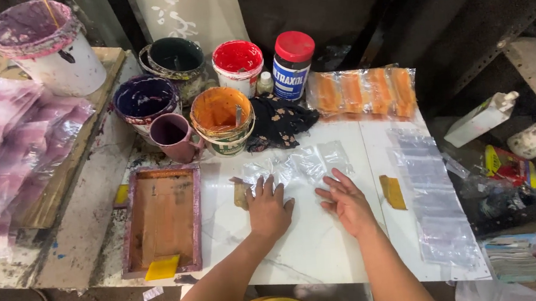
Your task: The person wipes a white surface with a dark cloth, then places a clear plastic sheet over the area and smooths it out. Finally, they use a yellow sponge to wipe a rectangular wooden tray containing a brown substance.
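My left hand (267, 208) lies flat on the white marble-like tabletop (312, 241), fingers spread, partly over a small yellowish scrap (240, 196) and the near edge of a crumpled clear plastic bag (294, 166). My right hand (346, 201) rests palm down beside it, fingers apart, its fingertips touching the bag's lower right edge. Neither hand grips anything.
A wooden frame (163, 219) with a yellow squeegee (162, 268) sits at left. Paint buckets stand behind: orange (222, 119), red (237, 64), purple (145, 101), dark green (176, 57), plus a mug (173, 136) and red-lidded jar (292, 64). Clear bags (432, 202) line the right edge; a black cloth (278, 121) lies behind.
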